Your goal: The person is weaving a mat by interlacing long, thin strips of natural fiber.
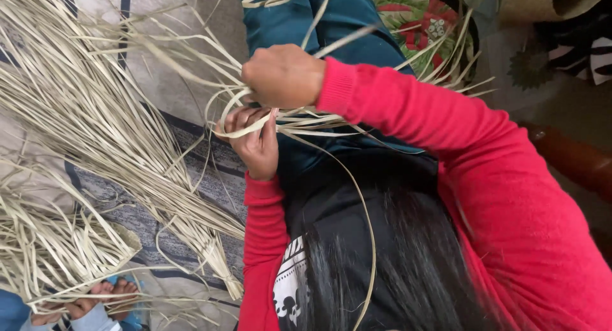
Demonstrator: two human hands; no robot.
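Two hands work the pale dried palm-leaf strips point(290, 122): my left hand point(255, 143) pinches them, right hand point(284, 76) clenches (mid-plait, I judge).

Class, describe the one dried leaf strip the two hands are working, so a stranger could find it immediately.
Start at the red sleeve and follow it to the right hand. Just below, the left hand pinches a pale strip; unlike the loose straight strips nearby, it curls across the fingers.

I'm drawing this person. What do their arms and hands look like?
Both arms wear long, soft-looking bright red sleeves with ribbed cuffs at the wrists. The left hand and the right hand are bare: no gloves, and no rings, watch or bracelets that I can see. The nails look short and unpainted.
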